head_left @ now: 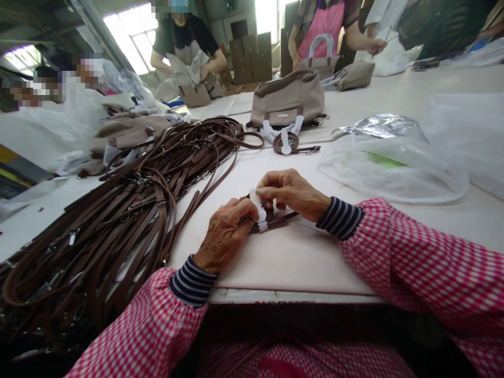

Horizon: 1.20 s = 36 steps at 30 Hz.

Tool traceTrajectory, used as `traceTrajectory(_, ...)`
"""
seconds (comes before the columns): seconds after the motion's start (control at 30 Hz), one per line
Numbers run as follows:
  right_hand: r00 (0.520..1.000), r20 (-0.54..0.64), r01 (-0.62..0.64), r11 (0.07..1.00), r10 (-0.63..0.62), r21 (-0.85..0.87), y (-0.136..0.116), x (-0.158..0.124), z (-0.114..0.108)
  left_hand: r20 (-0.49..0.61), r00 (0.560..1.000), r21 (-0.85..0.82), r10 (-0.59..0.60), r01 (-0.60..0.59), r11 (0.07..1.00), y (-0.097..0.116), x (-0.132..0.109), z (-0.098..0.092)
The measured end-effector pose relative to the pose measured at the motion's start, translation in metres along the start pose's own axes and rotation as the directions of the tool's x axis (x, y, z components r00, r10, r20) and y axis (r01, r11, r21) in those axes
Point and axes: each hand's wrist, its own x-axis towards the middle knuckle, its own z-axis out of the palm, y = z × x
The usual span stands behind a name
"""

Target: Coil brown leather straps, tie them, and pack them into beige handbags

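My left hand (226, 231) and my right hand (293, 193) meet over the white table (299, 262), near its front edge. Both are closed on a coiled brown strap (275, 219) with a strip of white wrapping (258, 207) around it. My right fingers pinch the top of the white strip; my left fingers press the strap and the strip's lower end. A large pile of loose brown straps (129, 205) lies just to the left, spilling over the table edge.
A wrapped, coiled strap (286, 140) lies in front of a taupe handbag (289, 97). Clear plastic bags (394, 163) lie at the right. More taupe bags (129, 128) sit at the left. Other people work on bags at the far side.
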Motion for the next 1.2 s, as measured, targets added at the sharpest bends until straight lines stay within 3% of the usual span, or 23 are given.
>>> traceTrajectory(0.1, 0.983, 0.185, 0.011, 0.997, 0.004, -0.077, 0.001, -0.003, -0.003, -0.008, 1.000, 0.030, -0.003, 0.003, 1.000, 0.001, -0.001, 0.001)
traceTrajectory(0.17, 0.976, 0.212, 0.077, 0.987, -0.046, -0.143, 0.005, -0.004, -0.003, -0.020, 1.000, 0.032, -0.014, 0.015, 0.999, 0.001, -0.002, 0.002)
traceTrajectory(0.3, 0.973, 0.091, 0.231, 0.865, -0.213, -0.446, 0.016, -0.007, 0.006, -0.065, 0.997, 0.035, -0.037, 0.039, 0.999, 0.000, -0.003, 0.003)
traceTrajectory(0.43, 0.961, 0.016, 0.219, 0.730, -0.275, -0.647, 0.019, -0.010, 0.017, -0.096, 0.995, 0.078, 0.009, -0.001, 0.997, -0.002, -0.003, 0.001)
traceTrajectory(0.57, 0.967, 0.028, 0.207, 0.716, -0.253, -0.667, 0.018, -0.009, 0.019, -0.074, 0.991, 0.150, 0.114, -0.102, 0.983, -0.009, -0.002, -0.006)
traceTrajectory(0.67, 0.966, 0.006, 0.196, 0.720, -0.257, -0.666, 0.020, -0.007, 0.018, -0.040, 0.966, 0.240, 0.256, -0.240, 0.941, -0.017, 0.000, -0.015)
traceTrajectory(0.77, 0.967, -0.007, 0.185, 0.721, -0.255, -0.668, 0.022, -0.006, 0.018, 0.062, 0.928, 0.268, 0.368, -0.370, 0.889, -0.026, 0.005, -0.027)
traceTrajectory(0.9, 0.960, 0.033, 0.229, 0.716, -0.277, -0.659, 0.024, -0.004, 0.016, 0.214, 0.887, 0.341, 0.410, -0.461, 0.819, -0.025, 0.015, -0.036)
traceTrajectory(1.07, 0.956, 0.057, 0.257, 0.729, -0.287, -0.635, 0.024, 0.000, 0.012, 0.246, 0.905, 0.591, 0.347, -0.424, 0.686, -0.006, 0.022, -0.025)
traceTrajectory(1.13, 0.957, 0.057, 0.254, 0.731, -0.283, -0.634, 0.023, 0.000, 0.012, 0.208, 0.939, 0.623, 0.275, -0.344, 0.702, 0.001, 0.021, -0.019)
traceTrajectory(1.2, 0.960, 0.059, 0.249, 0.732, -0.275, -0.634, 0.022, 0.000, 0.012, 0.154, 0.972, 0.584, 0.177, -0.234, 0.777, 0.007, 0.019, -0.018)
